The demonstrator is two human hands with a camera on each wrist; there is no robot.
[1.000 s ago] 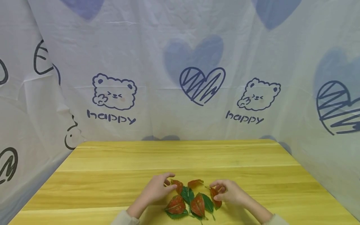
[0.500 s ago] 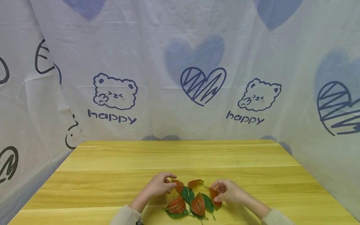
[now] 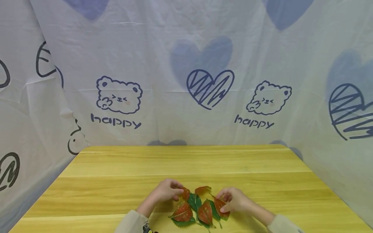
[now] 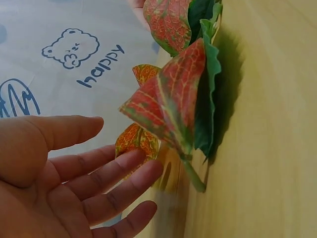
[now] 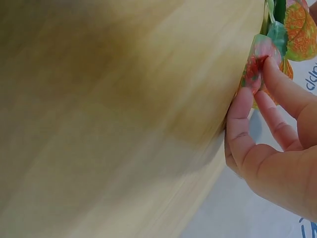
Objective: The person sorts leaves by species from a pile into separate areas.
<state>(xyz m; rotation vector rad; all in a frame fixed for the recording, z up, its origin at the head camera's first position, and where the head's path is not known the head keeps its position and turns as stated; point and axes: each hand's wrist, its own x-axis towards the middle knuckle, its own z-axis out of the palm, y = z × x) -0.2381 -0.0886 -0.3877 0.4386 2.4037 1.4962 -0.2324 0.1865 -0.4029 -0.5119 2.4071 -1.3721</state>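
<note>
Several red-and-green leaves lie in a rough ring on the table. My left hand point(image 3: 166, 191) is by the upper-left red leaf point(image 3: 186, 194), fingertips at its edge. In the left wrist view the left fingers point(image 4: 106, 173) are loosely extended with the thumb apart, partly in front of an orange-red leaf point(image 4: 132, 138). My right hand point(image 3: 236, 200) pinches the right-hand red leaf point(image 3: 219, 205) between thumb and fingers, and the right wrist view shows this leaf point(image 5: 257, 59) at the fingertips. Between the hands are a green leaf point(image 3: 194, 201) and two red leaves over green ones, left point(image 3: 183, 212) and right point(image 3: 205, 212).
One more red leaf point(image 3: 202, 190) lies at the back of the ring. The yellow wood-grain table point(image 3: 186, 161) reaches back to a pale cloth backdrop point(image 3: 163, 113) printed with hearts and bears, which also hangs along both sides.
The right hand has shifted the right-hand red leaf leftward, so it covers more of the green leaf beside it. The left fingers have come down closer to the upper-left leaf.
</note>
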